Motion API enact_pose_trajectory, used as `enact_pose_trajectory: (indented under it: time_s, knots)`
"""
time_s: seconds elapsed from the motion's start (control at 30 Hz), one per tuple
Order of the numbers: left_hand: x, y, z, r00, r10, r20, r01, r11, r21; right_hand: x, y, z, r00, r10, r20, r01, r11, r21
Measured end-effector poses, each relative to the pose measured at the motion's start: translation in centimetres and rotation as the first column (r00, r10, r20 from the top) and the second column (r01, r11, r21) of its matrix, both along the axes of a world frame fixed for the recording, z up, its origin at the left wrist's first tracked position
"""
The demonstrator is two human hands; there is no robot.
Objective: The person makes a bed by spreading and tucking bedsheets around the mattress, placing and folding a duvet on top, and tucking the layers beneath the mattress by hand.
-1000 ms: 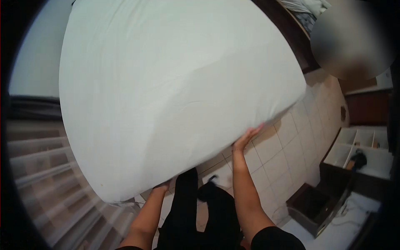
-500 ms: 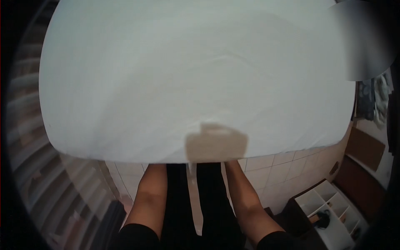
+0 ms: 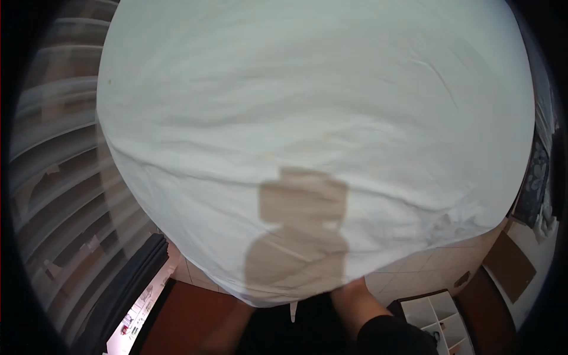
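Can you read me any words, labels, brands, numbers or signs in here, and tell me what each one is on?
No text can be read anywhere in this view.
Bright pink-white area at lower left: small marks, too small and blurred to tell whether they are writing.
White sheet: no lettering visible; the dark shape is a shadow.
White compartment shelf: no label can be made out.

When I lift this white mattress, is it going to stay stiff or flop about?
The mattress will probably sag somewhat, since its near edge curves rather than running straight. It looks likely to be heavy and awkward, spanning most of the view. Its cover may shift under your hands, given the loose creases.
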State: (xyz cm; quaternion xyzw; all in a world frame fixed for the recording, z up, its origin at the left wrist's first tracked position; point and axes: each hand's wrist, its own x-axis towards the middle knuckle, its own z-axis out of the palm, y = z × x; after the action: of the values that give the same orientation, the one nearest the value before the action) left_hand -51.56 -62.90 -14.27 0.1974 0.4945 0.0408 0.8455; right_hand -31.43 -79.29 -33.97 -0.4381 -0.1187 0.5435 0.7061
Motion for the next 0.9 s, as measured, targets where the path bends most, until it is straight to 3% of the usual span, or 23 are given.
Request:
enact_pose_trajectory:
  time_s: [0.1, 0.2, 0.3, 0.43, 0.57, 0.7, 0.9]
  knots:
    - [-2.8, 0.6, 0.3, 0.999, 0.037, -0.015, -0.037, 0.999, -0.012, -1.7, -2.4, 1.0, 1.0, -0.008, 0.023, 0.009, 0.999, -0.053]
    - [4.3, 5.0, -3.5, 0.998, 0.07, 0.005, -0.07, 0.998, 0.0, -1.9, -3.5, 2.6, 0.997, -0.019, 0.079, 0.025, 0.997, -0.08]
    - [6.3, 5.5, -4.3, 0.993, 0.118, 0.028, -0.118, 0.993, 0.025, -2.0, -6.1, 4.1, 0.99, -0.016, 0.138, 0.028, 0.996, -0.09]
    - [11.4, 4.7, -5.3, 0.985, 0.164, 0.054, -0.167, 0.985, 0.05, -7.8, -17.1, 8.4, 0.978, -0.029, 0.209, 0.052, 0.993, -0.107]
    - [10.7, 5.4, -5.3, 0.973, 0.214, 0.081, -0.22, 0.972, 0.077, -14.8, -29.6, 12.0, 0.96, -0.038, 0.277, 0.073, 0.99, -0.117]
    - [8.3, 5.3, -6.0, 0.943, 0.313, 0.112, -0.318, 0.947, 0.037, -13.2, -39.1, 14.0, 0.931, 0.016, 0.365, 0.056, 0.981, -0.184]
    - [5.9, 4.6, -5.0, 0.917, 0.393, 0.067, -0.397, 0.916, 0.053, -7.7, -25.0, 7.2, 0.918, 0.026, 0.395, 0.076, 0.967, -0.241]
